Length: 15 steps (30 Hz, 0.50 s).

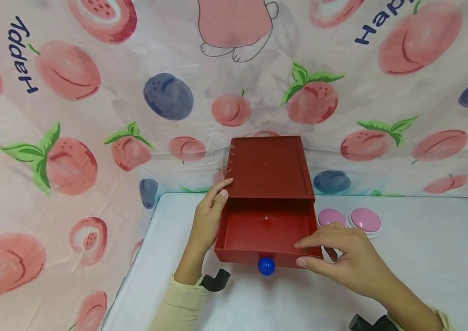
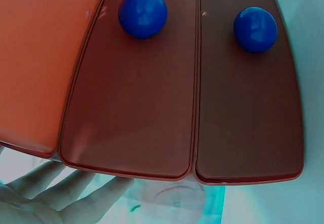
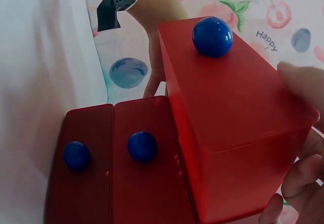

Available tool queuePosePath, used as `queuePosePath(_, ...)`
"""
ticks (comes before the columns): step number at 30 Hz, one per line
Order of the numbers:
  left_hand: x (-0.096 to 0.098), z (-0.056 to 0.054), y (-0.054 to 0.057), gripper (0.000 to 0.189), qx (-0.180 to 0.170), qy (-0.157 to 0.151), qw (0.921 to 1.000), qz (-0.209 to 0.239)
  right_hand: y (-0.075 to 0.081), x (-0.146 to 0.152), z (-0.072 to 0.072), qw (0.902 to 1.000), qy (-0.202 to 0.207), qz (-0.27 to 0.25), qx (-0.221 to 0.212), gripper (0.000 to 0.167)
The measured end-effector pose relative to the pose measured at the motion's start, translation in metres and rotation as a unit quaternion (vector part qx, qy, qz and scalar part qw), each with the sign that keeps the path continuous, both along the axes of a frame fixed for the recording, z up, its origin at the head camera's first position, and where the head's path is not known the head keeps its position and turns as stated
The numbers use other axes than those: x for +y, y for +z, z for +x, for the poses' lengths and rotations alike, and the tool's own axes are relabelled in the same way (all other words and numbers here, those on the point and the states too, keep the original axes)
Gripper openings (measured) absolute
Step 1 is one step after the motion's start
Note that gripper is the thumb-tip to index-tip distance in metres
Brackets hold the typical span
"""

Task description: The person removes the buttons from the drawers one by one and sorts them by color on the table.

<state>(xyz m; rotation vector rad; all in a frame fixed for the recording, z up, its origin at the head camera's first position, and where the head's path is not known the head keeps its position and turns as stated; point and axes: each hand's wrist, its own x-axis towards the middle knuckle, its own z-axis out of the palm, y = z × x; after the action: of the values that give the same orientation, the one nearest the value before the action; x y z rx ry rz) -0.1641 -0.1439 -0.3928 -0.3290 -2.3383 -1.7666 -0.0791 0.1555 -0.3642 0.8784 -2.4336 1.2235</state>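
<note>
Red cabinet [image 1: 270, 168] stands at the back edge of the white table [image 1: 424, 276], against the fruit-print cloth [image 1: 52, 138]. Its top drawer [image 1: 267, 236] is pulled well out toward the person, inside bare, blue knob [image 1: 266, 266] on the front.

Left hand [image 1: 209, 216] lies flat against the cabinet's left side, fingers straight, not gripping. Right hand [image 1: 341, 257] grips the drawer's front right corner: fingers on the rim, thumb on the front.

Two pink buttons [image 1: 365, 219] sit just right of the cabinet, close to the drawer's right wall. Left of the cabinet and in front of the drawer, open tabletop. The two lower drawers [image 3: 121, 158] are closed.
</note>
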Motion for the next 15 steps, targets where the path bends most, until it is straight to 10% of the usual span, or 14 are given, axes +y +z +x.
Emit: queuePosePath(15,-0.0002,0.0013,0.0017,0.034,-0.003,-0.001,1.0000,0.001,-0.0023,-0.0012,-0.0047,0.9995,0.001,-0.010,0.029,0.033)
